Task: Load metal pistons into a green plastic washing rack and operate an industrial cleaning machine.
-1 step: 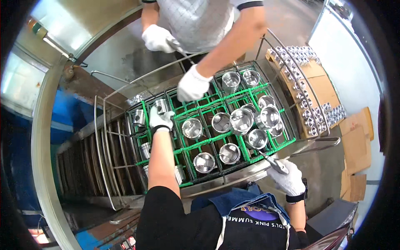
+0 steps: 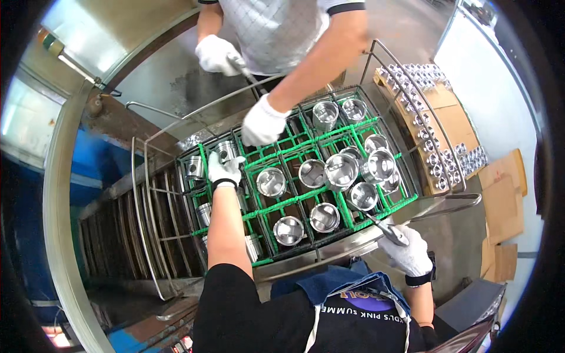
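My left hand, in a white glove, is over the left part of a green-and-black wire rack. Its thumb and fingers are spread beside a metal piston; whether they touch it is unclear. My right hand, also gloved, is closed around a grey-handled hand tool at the rack's near right edge. The tool's thin end points at a shiny piston; I cannot tell whether it touches. More pistons stand in the rack's compartments, and several are bunched at the right.
Across the rack, a co-worker's gloved hand is low over it, the other holding a similar tool. Metal rails surround the rack, with a roller track leftward. At right are a pallet of pistons and cardboard.
My left hand has shifted very slightly to the left and nearer me. The co-worker's hand over the rack has moved a little left. My right hand stays where it was.
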A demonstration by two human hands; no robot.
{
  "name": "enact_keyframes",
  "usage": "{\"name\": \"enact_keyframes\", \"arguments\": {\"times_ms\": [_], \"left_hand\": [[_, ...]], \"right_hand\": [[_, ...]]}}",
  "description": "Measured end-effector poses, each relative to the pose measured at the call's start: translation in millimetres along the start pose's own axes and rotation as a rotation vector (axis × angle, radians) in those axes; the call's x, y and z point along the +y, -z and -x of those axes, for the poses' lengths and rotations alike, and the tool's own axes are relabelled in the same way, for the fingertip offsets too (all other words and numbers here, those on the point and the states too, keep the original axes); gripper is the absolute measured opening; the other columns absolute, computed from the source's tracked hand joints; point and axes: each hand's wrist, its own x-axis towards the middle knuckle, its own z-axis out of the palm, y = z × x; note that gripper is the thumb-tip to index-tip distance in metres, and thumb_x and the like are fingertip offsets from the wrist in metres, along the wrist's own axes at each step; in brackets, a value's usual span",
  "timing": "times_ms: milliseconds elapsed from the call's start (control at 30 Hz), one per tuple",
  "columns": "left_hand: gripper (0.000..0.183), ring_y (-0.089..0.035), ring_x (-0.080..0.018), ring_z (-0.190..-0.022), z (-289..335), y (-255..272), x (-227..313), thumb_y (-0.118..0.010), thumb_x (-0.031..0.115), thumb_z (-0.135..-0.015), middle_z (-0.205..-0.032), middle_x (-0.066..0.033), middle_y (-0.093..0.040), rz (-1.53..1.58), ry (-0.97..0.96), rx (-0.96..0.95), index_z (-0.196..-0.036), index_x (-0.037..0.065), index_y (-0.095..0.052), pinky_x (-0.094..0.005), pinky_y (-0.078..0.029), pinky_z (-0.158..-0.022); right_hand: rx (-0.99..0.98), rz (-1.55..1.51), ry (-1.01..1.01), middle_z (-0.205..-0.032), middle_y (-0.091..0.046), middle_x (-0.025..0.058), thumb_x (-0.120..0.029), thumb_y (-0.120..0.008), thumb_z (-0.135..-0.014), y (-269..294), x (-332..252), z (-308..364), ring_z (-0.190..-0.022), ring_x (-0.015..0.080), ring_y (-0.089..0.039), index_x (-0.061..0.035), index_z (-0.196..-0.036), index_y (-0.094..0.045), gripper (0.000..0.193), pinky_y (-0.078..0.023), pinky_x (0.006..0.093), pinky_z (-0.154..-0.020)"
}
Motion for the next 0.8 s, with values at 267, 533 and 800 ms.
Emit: {"name": "enact_keyframes", "arguments": {"times_ms": [267,533,800], "left_hand": [[0.041,-0.063,-0.0228,-0.080,-19,-10,-5,-0.056,0.055,-0.090,-0.096,-0.0030,-0.066,0.140,-0.007,-0.069,-0.104,0.017,-0.060,-0.0375,-0.047,-0.059],[0.032,-0.063,-0.0201,-0.081,96,-89,-4,-0.065,0.043,-0.089,-0.092,-0.0040,-0.063,-0.146,-0.273,0.149,-0.098,0.013,-0.062,-0.0371,-0.055,-0.071],[0.025,-0.068,-0.0224,-0.080,169,-95,-73,-0.065,0.032,-0.085,-0.088,-0.0070,-0.072,-1.206,-0.050,-0.864,-0.083,0.008,-0.072,-0.0359,-0.054,-0.073]], "right_hand": [[0.001,0.063,-0.064,-0.091,-0.072,0.0135,-0.040,-0.071,-0.076,-2,-5,0,-0.088,0.0322,-0.070,-0.0139,-0.101,-0.073,0.037,-0.053,0.0379,-0.082],[0.012,0.092,0.255,-0.089,-0.071,0.0110,-0.037,-0.075,-0.080,-9,-1,4,-0.085,0.0301,-0.070,-0.0153,-0.102,-0.072,0.031,-0.055,0.0361,-0.078],[-0.016,0.044,0.617,-0.069,-0.065,0.0081,-0.031,-0.078,-0.080,-29,-24,7,-0.064,0.0248,-0.064,-0.0114,-0.101,-0.070,0.029,-0.052,0.0378,-0.062]]}}
